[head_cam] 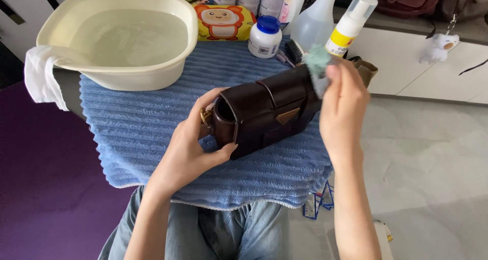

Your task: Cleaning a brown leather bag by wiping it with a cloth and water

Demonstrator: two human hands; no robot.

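A dark brown leather bag (264,110) with a brass clasp lies tilted over a blue ribbed towel (137,128). My left hand (195,138) grips the bag's near left end, thumb wrapped under it. My right hand (343,107) presses a small pale green cloth (317,67) against the bag's far right end, fingers closed on the cloth.
A cream basin (119,74) of water stands at the back left with a white cloth (43,74) over its rim. Behind the bag are a yellow wipes pack (223,22), a white blue-capped jar (265,36), a small brush (294,51), a spray bottle (315,21) and a foam pump bottle (351,24).
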